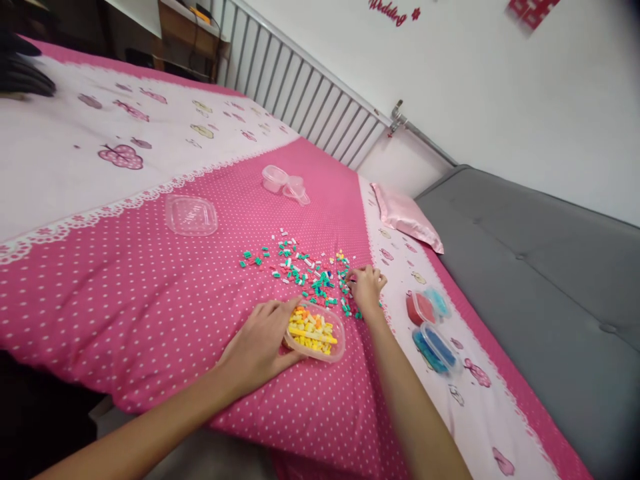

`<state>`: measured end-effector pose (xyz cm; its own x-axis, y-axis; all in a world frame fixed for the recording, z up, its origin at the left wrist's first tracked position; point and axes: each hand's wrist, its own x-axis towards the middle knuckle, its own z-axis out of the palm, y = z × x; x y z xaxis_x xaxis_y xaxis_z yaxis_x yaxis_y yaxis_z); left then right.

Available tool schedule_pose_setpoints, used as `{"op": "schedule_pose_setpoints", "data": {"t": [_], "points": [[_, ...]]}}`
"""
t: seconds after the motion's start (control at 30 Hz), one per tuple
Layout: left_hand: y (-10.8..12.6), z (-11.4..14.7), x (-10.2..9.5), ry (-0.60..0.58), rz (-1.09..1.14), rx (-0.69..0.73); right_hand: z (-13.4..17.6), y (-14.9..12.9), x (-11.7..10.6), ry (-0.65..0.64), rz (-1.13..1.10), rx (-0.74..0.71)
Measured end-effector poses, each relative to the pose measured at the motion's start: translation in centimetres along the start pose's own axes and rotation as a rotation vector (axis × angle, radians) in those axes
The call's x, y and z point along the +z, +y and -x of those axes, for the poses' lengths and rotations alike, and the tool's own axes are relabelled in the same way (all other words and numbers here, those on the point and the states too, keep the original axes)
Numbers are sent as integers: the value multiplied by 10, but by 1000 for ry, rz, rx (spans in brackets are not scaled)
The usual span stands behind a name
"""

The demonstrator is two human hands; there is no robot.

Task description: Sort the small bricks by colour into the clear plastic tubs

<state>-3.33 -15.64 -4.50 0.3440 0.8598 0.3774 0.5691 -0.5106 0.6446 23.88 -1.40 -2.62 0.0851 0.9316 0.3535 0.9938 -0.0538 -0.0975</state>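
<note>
My left hand (260,333) is wrapped round the left side of a clear plastic container (341,337) holding yellow and some orange building bricks (313,330). The container is tipped a little towards me on the pink dotted bedspread. Just beyond it spreads a pile of small loose bricks (320,285), mostly green, pink and white, with a few blue. My right hand (366,287) reaches into the right edge of this pile, fingers curled together and pointing down. Whatever is between those fingertips is hidden. A few yellow bricks (341,255) lie just past the right hand.
A clear lid (191,215) lies at left. Small clear containers (284,183) are further back. At right sit containers with red (419,309) and blue contents (435,348), near a grey headboard (540,280). A pink pillow (407,217) and a black glove-like object (23,67) also lie on the bed.
</note>
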Motion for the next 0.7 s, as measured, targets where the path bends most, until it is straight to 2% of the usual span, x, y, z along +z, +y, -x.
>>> {"op": "schedule_pose_setpoints", "data": {"t": [0.43,0.7], "points": [[1,-1,0,-19,-12,-7,-3,4,0,13,84,-8],[-1,0,1,13,12,1,-1,10,-1,1,75,-43]]}}
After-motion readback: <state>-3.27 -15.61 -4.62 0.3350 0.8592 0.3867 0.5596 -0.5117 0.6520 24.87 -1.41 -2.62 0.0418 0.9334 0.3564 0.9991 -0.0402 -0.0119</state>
